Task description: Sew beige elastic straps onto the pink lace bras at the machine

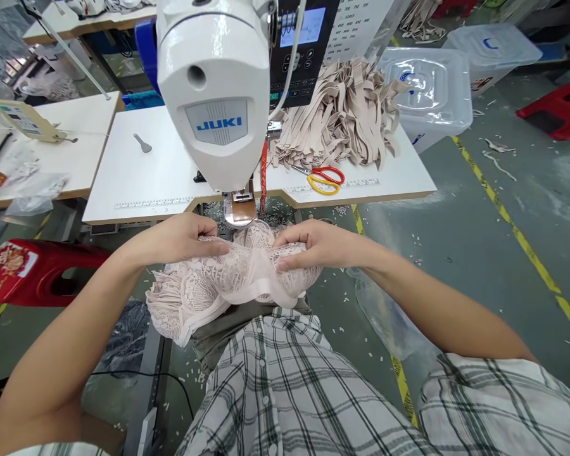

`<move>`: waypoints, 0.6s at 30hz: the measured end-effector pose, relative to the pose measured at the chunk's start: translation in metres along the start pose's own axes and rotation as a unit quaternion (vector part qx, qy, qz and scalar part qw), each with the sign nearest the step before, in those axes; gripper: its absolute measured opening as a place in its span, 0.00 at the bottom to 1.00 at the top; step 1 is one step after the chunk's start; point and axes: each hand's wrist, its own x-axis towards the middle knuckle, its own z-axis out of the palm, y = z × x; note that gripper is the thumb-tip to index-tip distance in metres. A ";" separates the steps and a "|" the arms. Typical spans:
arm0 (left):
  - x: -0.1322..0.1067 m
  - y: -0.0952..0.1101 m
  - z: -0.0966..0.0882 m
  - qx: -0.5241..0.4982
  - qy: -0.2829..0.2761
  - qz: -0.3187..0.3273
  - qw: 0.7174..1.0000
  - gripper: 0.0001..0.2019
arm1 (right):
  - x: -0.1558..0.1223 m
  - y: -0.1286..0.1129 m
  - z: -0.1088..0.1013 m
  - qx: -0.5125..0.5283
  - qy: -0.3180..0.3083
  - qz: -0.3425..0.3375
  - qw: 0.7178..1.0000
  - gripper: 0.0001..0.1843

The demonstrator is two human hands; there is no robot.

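Left hand (190,240) and right hand (313,244) pinch a lace bra (256,277), each grip closed, before a sewing machine (213,82). Scissors (330,183) lie beside beige strips (342,114) on the desk (142,180).

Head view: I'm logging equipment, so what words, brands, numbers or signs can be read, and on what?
"JUKI": badge of the white sewing machine.
Printed sheet: rows of codes, too small to read surely.
Control panel: screen and key markings too small.
Ruler scales: numbers too small.
Floor tape: marks blurred.
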 end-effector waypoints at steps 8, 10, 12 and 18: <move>-0.018 -0.001 0.028 0.046 0.164 -0.015 0.985 0.17 | 0.003 0.010 0.004 0.047 0.019 -0.009 0.999 0.18; -0.030 0.007 0.065 0.029 0.304 0.034 0.952 0.20 | -0.001 0.012 0.020 0.099 0.081 -0.006 0.992 0.18; -0.030 0.015 0.109 -0.055 0.350 0.119 0.928 0.36 | -0.003 0.013 0.042 0.170 0.162 -0.007 0.972 0.19; 0.017 0.039 0.176 -0.287 0.313 0.061 0.903 0.28 | -0.019 0.026 0.055 0.194 0.263 -0.121 0.937 0.25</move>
